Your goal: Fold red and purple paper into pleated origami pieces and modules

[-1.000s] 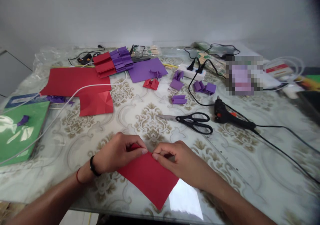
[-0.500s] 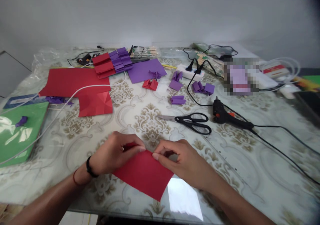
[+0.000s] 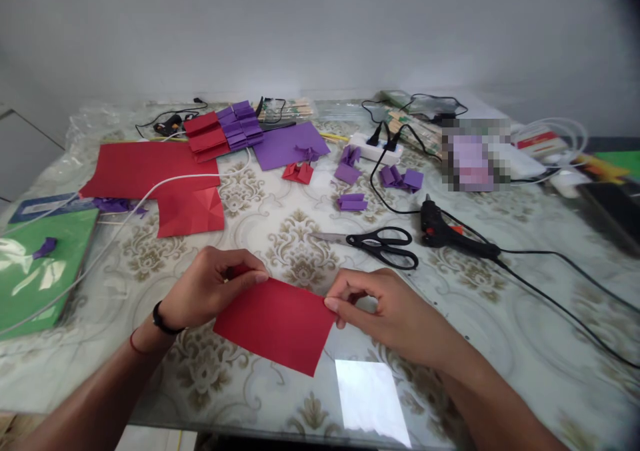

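A folded red paper sheet (image 3: 277, 323) lies on the patterned table near the front edge. My left hand (image 3: 210, 289) pinches its upper left corner with thumb and fingers closed. My right hand (image 3: 387, 307) pinches the upper right corner the same way. The sheet stretches flat between the two hands. A black band and a red string sit on my left wrist.
Black scissors (image 3: 383, 245) and a black glue gun (image 3: 450, 234) with its cable lie behind my hands. Red sheets (image 3: 150, 167), purple folded pieces (image 3: 353, 201) and a power strip (image 3: 377, 149) are farther back. Green paper (image 3: 37, 274) sits at the left edge.
My hands have moved apart along the top edge of the red paper, left hand leftward and right hand rightward, drawing the fold out wider.
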Demonstrator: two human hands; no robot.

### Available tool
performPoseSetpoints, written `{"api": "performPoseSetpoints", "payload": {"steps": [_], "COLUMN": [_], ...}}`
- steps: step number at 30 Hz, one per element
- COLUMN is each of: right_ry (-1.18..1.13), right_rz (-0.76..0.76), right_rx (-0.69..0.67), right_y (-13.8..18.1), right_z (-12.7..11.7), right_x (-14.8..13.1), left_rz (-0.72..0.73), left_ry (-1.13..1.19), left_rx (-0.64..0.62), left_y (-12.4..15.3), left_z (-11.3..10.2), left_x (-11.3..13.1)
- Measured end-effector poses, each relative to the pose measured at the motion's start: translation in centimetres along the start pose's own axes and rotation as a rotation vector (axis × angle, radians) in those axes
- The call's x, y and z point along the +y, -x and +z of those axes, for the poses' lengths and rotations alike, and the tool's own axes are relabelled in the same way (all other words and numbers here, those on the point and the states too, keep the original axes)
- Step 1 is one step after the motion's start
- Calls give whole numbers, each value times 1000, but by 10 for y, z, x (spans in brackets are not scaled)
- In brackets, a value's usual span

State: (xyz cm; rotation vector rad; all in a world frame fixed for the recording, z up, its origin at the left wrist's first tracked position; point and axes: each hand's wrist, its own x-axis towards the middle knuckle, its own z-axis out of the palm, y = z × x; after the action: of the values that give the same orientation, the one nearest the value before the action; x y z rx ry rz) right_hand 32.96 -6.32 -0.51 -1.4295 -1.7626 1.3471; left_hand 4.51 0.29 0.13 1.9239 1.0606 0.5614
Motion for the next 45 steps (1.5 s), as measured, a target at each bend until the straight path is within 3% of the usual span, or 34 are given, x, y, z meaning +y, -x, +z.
{"api": "performPoseSetpoints", "payload": {"steps": [9,15,20,27,30,34,39,45], "right_ry": [7,33,87,124,255,596,677,662], "right_rz": [-18,-22,-69,-117,-125,-184,-87,-35], "right_rx": [125,300,237,132,212,571,541,464], "right_y": [1,2,5,3,-2,-12,-19,-20], "right_z": [-9,1,8,18,8,-26,-54,-53], "right_x": [7,3,-1,-2,6,38,76,78], "left_rz": [-68,-46,-10,35,67,91,183,248], "left_ry": [19,-25,-53,-91,-125,-213,-249,-207], "left_rx": [95,20,-95,-137,-148,-125,-77,20], "left_y": [-1,1,7,13,12,9,2,0], "left_z": [-2,11,24,30,33,36,35,35], "left_x": [-5,1,4,11,7,-5,-17,-17]}}
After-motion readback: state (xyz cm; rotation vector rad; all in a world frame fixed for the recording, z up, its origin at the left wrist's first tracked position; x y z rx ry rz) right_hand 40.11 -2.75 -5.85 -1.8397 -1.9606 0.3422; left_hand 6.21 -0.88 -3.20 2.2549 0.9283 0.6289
